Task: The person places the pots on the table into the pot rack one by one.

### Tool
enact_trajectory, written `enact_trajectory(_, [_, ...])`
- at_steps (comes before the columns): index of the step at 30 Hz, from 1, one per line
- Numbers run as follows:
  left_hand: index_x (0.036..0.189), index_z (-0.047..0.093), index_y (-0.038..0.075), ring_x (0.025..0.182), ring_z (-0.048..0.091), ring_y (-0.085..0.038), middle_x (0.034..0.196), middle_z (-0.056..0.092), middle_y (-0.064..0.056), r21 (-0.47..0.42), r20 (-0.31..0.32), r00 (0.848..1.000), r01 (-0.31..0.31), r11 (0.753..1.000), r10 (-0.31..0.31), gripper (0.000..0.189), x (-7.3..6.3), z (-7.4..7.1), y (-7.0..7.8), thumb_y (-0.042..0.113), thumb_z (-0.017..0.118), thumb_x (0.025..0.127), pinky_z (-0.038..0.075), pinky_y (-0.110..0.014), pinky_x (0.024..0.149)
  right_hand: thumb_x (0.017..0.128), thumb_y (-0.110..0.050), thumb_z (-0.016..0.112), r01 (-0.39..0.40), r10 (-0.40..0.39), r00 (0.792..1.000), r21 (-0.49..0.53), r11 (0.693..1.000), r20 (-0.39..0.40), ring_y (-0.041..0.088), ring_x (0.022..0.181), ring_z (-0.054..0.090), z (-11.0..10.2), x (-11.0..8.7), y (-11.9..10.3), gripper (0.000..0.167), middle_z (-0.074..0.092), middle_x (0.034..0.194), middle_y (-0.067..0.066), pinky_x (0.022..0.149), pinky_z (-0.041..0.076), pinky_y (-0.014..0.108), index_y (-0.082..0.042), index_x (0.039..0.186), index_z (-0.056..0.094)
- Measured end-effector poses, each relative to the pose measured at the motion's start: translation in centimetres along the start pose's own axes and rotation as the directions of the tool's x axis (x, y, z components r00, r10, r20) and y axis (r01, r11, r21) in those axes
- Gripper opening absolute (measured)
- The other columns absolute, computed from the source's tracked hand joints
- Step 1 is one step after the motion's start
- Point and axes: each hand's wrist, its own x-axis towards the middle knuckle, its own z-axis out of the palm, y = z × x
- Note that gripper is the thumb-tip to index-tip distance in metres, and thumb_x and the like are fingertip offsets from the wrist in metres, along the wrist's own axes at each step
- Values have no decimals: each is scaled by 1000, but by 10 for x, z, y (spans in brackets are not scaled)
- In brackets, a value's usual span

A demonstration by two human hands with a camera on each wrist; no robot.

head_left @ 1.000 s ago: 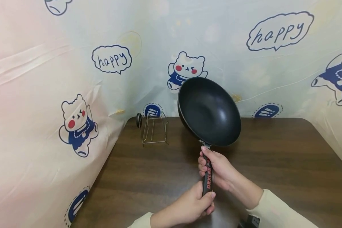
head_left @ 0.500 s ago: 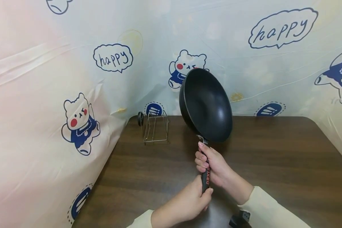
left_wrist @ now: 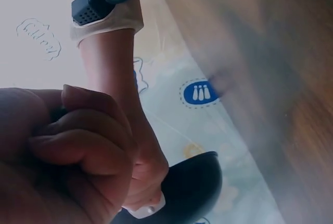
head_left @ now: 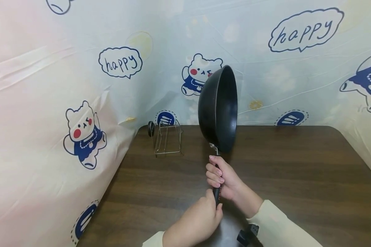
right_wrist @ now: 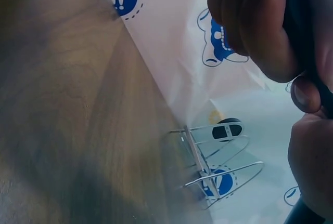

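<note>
Wok: black wok (head_left: 208, 109) held up over the desk (head_left: 296, 171), before the back edge, slightly left of its middle; bowl uppermost.
Turn: against half a second ago, bowl has swung about its handle; rim nearly edge-on, outside now faces left, only a narrow strip of inside shows.
Handle: black handle (head_left: 216, 197), below bowl; both hands clamped on it.
Right hand (head_left: 224, 178): fingers curled round upper part, near bowl.
Left hand (head_left: 204, 218): wrapped round lower end.
Rack: wire rack (head_left: 165, 140) near desk's back left corner, apart from wok.
Room: desk top runs broad toward right edge; cloth (head_left: 266, 75) rises behind back edge, limiting reach.
</note>
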Motion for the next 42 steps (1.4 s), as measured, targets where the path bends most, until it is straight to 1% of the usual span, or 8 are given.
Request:
enact_trajectory(6, [98,49,4,45,49,-12,60,53,0,157,-95,995,-10,988,25,27,-3,4,-3,23,67,91,36,-28,39,109,-30,24,26,-42,991,131,991,126,4,37,33,-5,7,8,36,30,54,-7,38,35,15,-15,79,38])
enact_trajectory(11, [94,49,5,41,49,-13,56,51,0,283,-172,985,19,959,31,29,-6,7,-3,25,68,90,34,-28,36,109,-36,21,2,-59,963,215,977,261,5,37,30,-11,15,15,39,25,54,-7,38,33,16,-14,79,35])
enact_trajectory(15, [89,48,6,39,47,-12,53,48,2,356,-216,975,30,934,51,29,-8,8,-3,25,70,89,32,-26,34,108,-39,24,-27,-55,943,242,970,328,5,37,30,-11,20,18,42,26,54,-7,38,32,15,-14,79,40])
enact_trajectory(20, [89,47,6,39,48,-14,52,49,0,342,-218,976,65,937,11,29,-9,7,-4,25,69,90,33,-29,35,108,-41,27,-57,-39,929,247,967,368,4,37,30,-10,26,21,41,25,53,-7,39,33,15,-14,80,40])
enact_trajectory(23, [88,47,6,38,49,-15,52,49,0,341,-230,973,79,937,1,29,-9,7,-5,25,70,89,33,-29,34,107,-41,28,-66,-31,927,243,968,374,5,37,31,-9,29,22,40,26,52,-7,38,33,15,-14,80,39])
enact_trajectory(27, [86,46,6,37,48,-15,50,48,0,355,-261,965,86,931,11,30,-9,5,-8,24,70,89,32,-29,33,107,-42,28,-76,-25,924,246,966,381,5,36,30,-7,35,23,40,25,52,-7,38,32,15,-14,80,38])
enact_trajectory(34, [84,45,5,35,47,-13,48,46,0,379,-284,958,77,922,37,30,-9,-4,-12,22,70,89,30,-25,31,107,-43,28,-95,-6,916,232,968,401,5,35,31,-1,47,23,41,25,51,-6,37,33,15,-14,79,37])
enact_trajectory(42, [87,46,3,36,51,-17,49,50,-3,385,-346,937,93,918,50,31,-7,-13,-19,22,71,88,32,-29,31,107,-40,31,-117,24,910,201,972,414,5,35,33,11,62,19,39,25,50,-6,37,35,15,-14,77,35])
